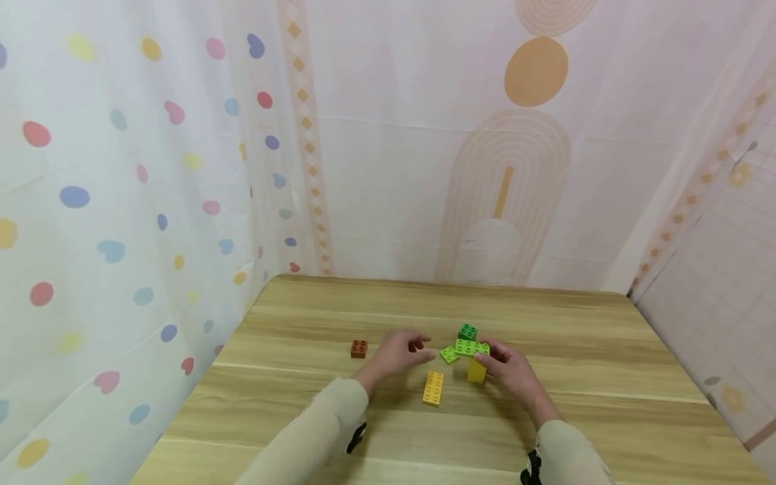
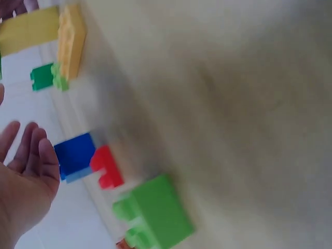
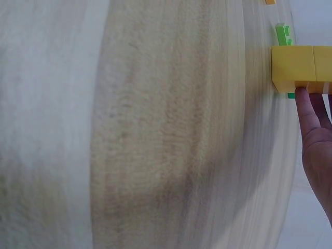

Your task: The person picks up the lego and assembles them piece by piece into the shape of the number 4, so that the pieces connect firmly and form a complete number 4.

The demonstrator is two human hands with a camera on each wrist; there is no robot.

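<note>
1. Brick stack (image 1: 476,370): right of centre in the lower half of the head view. A lime 2x4 brick (image 1: 468,347) lies across the yellow column and overhangs to frame left. Whether the base touches the table: cannot tell.
2. Right hand (image 1: 514,372): pinches the stack from frame right, thumb on the near side. Right wrist view: fingertips against the yellow side.
3. Left hand (image 1: 400,353): empty, fingers loosely bent and thumb apart, just left of the stack in the head view.
4. Around the stack, head view: small lime brick (image 1: 448,355) and dark green 2x2 brick (image 1: 467,331) just beyond; yellow 2x4 brick (image 1: 433,389) flat, nearer the bottom edge; brown 2x2 brick (image 1: 359,349) left of the left hand. Any lettering on the studs is too small to tell.
5. Left wrist view only: blue brick (image 2: 76,153), red brick (image 2: 107,167) and blurred green brick (image 2: 158,212), lower left to lower centre.
6. Right wrist view only: a seam (image 3: 313,63) dividing the yellow column.
7. Outward: wood-grain table (image 1: 291,323); cream sleeves (image 1: 309,431); dotted curtain (image 1: 121,175) at left; arch-print curtain (image 1: 394,188) behind.
</note>
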